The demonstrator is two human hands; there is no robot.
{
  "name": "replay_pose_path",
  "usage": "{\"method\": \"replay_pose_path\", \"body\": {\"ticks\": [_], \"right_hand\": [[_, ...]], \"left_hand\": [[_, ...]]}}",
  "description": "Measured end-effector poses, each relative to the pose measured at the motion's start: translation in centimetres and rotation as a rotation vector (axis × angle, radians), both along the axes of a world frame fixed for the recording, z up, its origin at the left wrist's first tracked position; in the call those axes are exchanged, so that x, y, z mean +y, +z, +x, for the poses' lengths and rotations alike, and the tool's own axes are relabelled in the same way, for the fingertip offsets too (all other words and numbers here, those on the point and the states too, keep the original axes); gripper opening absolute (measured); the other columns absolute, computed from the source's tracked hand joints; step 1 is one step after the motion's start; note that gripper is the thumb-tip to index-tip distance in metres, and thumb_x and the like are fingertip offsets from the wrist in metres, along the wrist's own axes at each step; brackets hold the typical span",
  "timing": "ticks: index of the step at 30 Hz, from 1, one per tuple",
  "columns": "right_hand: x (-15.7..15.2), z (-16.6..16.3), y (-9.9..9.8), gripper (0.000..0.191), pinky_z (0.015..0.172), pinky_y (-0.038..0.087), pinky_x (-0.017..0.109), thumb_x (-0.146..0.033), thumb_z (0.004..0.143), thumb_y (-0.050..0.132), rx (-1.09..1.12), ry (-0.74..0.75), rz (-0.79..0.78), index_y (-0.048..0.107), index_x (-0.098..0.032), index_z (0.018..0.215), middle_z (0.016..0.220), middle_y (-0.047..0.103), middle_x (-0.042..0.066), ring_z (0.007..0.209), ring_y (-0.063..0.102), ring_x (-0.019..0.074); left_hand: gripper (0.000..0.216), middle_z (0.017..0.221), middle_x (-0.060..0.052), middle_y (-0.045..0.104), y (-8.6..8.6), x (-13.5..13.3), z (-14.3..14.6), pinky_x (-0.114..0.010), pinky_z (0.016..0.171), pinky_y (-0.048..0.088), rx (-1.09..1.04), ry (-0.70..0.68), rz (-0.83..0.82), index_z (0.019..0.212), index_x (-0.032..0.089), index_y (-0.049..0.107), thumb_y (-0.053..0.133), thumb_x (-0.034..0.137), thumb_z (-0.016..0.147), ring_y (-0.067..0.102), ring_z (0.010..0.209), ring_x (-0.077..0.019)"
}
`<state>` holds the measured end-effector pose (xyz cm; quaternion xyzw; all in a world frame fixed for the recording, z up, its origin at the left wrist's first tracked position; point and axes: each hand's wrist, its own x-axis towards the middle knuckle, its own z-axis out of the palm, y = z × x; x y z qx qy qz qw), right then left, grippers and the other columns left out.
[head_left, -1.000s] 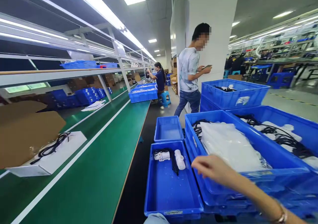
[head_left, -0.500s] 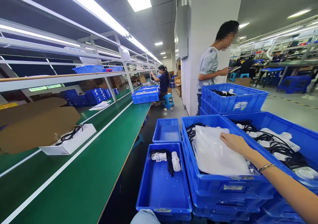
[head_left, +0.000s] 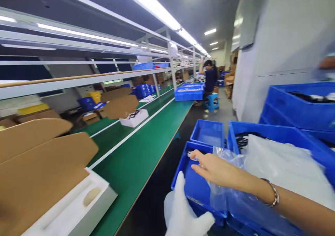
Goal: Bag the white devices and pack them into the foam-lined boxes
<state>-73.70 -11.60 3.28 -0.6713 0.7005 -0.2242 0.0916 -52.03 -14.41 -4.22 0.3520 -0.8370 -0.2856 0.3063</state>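
Note:
My left hand (head_left: 183, 211), in a white glove, is at the bottom centre with fingers and thumb spread; nothing shows in it. Just above it is my right hand (head_left: 210, 166), bare and with a bracelet at the wrist, its fingers curled on a clear plastic bag (head_left: 218, 197). The bag trails back under the forearm toward a stack of plastic bags (head_left: 280, 159) lying in a blue crate. Below both hands is a low blue crate (head_left: 195, 180); a white part (head_left: 191, 154) shows in it, mostly covered by my right hand.
On the left, a green workbench (head_left: 146, 148) carries an open box with white foam (head_left: 91, 197) and a smaller white box (head_left: 134, 118). Blue crates (head_left: 298, 105) are stacked at right. Farther down the bench a person (head_left: 210, 77) sits by a blue stool (head_left: 212, 101).
The view has swung left. My right hand has left the bag stack, drawing a clear bag leftward over the low crate. My gloved left hand has come into view.

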Motion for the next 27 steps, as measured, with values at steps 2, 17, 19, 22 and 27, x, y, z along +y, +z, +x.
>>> {"method": "replay_pose_path", "body": {"ticks": [2, 17, 19, 22, 27], "right_hand": [[-1.4, 3.7, 0.3, 0.033, 0.066, 0.033, 0.031, -0.035, 0.105, 0.046, 0.118, 0.140, 0.032, 0.057, -0.018, 0.131, 0.075, 0.069, 0.003, 0.077, 0.068, 0.0251], [-10.3, 11.1, 0.7, 0.047, 0.069, 0.045, 0.028, -0.056, 0.083, 0.072, -0.368, 0.533, 0.095, 0.070, -0.022, 0.115, 0.090, 0.070, 0.001, 0.075, 0.058, 0.0170], [-9.8, 11.8, -0.3, 0.049, 0.074, 0.047, 0.029, -0.058, 0.083, 0.071, -0.434, 0.539, 0.159, 0.070, -0.021, 0.114, 0.099, 0.071, 0.003, 0.081, 0.058, 0.0183], [-8.7, 12.4, -1.4, 0.043, 0.077, 0.044, 0.030, -0.061, 0.090, 0.063, -0.503, 0.603, 0.250, 0.072, -0.019, 0.097, 0.094, 0.069, 0.004, 0.084, 0.057, 0.0194], [-7.6, 12.9, -2.2, 0.050, 0.063, 0.034, 0.027, -0.066, 0.084, 0.067, -0.696, 0.557, 0.284, 0.051, -0.020, 0.073, 0.068, 0.049, -0.003, 0.066, 0.043, 0.0128]], "left_hand": [[0.090, 0.133, -0.014, 0.071, -0.9, -0.4, -2.6, -0.036, 0.093, 0.063, 0.039, 0.021, 0.077, 0.161, 0.023, 0.034, 0.075, 0.050, 0.085, 0.071, 0.118, -0.0277], [0.036, 0.069, 0.001, 0.061, 0.0, -3.4, 10.7, -0.026, 0.062, 0.041, 0.761, 0.509, 0.409, 0.077, 0.019, 0.062, 0.065, 0.055, 0.085, 0.052, 0.064, -0.0140], [0.040, 0.069, 0.001, 0.060, -0.1, -3.3, 11.9, -0.026, 0.062, 0.041, 0.810, 0.574, 0.371, 0.077, 0.019, 0.062, 0.066, 0.058, 0.086, 0.051, 0.064, -0.0133], [0.042, 0.068, 0.001, 0.060, 0.0, -3.1, 13.1, -0.025, 0.063, 0.042, 0.819, 0.637, 0.322, 0.075, 0.019, 0.061, 0.066, 0.060, 0.087, 0.052, 0.064, -0.0134], [0.040, 0.071, -0.002, 0.064, 0.2, -3.3, 14.5, -0.029, 0.065, 0.047, 0.715, 0.588, 0.368, 0.080, 0.019, 0.065, 0.064, 0.059, 0.087, 0.057, 0.066, -0.0172]]}}
